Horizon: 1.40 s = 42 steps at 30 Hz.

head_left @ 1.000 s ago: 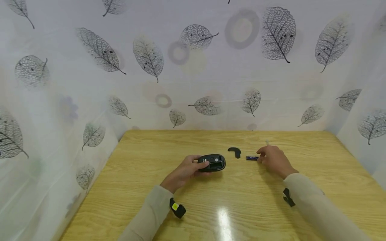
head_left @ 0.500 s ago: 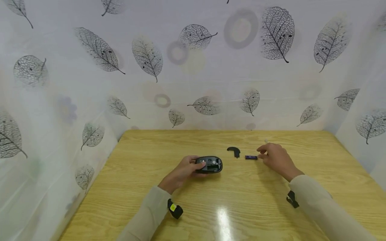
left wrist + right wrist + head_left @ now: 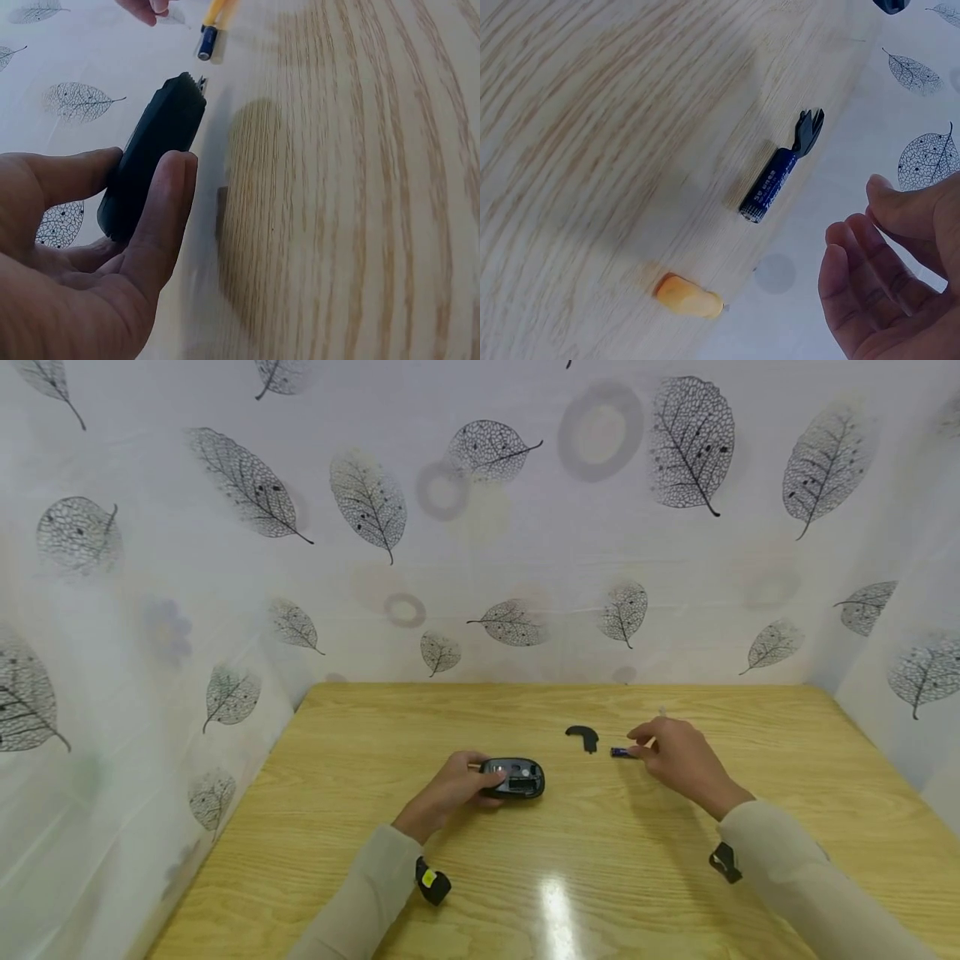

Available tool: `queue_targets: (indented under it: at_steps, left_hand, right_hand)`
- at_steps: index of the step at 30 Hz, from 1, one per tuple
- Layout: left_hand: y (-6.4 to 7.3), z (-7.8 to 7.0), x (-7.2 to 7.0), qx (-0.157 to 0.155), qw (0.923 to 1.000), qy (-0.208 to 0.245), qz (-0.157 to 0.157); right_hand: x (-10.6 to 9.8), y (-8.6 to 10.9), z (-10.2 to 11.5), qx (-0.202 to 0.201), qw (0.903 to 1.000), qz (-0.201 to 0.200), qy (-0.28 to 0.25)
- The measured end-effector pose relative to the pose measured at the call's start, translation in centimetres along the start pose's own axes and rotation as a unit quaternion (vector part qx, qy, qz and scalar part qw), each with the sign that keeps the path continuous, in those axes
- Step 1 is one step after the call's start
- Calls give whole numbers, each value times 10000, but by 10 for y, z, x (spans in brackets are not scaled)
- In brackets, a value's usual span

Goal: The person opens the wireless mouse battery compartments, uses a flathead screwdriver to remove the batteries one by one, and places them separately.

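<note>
My left hand (image 3: 450,789) grips a black computer mouse (image 3: 513,778), thumb across its upturned underside, where the battery compartment lies uncovered. In the left wrist view the mouse (image 3: 154,150) shows edge-on, held above the table between thumb and fingers. A dark blue battery (image 3: 769,186) lies on the table. My right hand (image 3: 682,760) hovers over its right end; the right wrist view shows the fingers bent, thumb apart from them, with nothing between. Left of the battery lies the black L-shaped battery cover (image 3: 585,737).
A small orange-yellow piece (image 3: 690,296) lies on the table beyond the battery. The wooden table (image 3: 420,727) ends at a leaf-printed curtain (image 3: 525,527) at the back and sides. Each wrist wears a dark strap.
My left hand has moved slightly left and down with the mouse. The right hand lifted back a little, then came in leftward over the battery. Battery and cover stay on the table.
</note>
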State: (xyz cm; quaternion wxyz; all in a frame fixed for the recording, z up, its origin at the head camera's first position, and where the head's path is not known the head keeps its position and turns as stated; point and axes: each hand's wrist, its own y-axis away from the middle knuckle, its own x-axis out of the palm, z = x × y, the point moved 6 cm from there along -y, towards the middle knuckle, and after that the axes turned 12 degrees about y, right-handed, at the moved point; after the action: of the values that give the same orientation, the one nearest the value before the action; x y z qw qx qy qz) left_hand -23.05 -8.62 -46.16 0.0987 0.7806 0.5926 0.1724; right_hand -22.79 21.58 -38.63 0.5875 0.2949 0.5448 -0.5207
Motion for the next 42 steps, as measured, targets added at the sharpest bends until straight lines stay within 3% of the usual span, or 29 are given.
queue_targets:
  at_steps: [9,18,22,25,30,33,42]
  left_hand:
    - [1,1,-1,-2,9992,-320,-218]
    - [1,1,-1,108,9982,-552,-226]
    - [2,-2,-3,348,9935,-1046,-285]
    - [2,-6,-5,519,9820,-1754,-466]
    - [4,-14,-7,800,9456,-3047,-811]
    - [5,-18,-7,930,9299,-3440,-913]
    - [9,-19,-7,1123,9165,-3710,-989]
  right_hand:
    - [-1,2,1,-89,9999,-87,-20]
    - [-1,3,-2,-123,9998,-151,-59]
    - [0,3,-3,-84,9999,-98,-83]
    - [-1,3,-5,-52,10000,-51,-59]
    - [-2,3,-6,-6,10000,-9,-11]
    - [-2,4,-7,19,10000,5,2]
    - [-3,8,-10,49,10000,-16,-29]
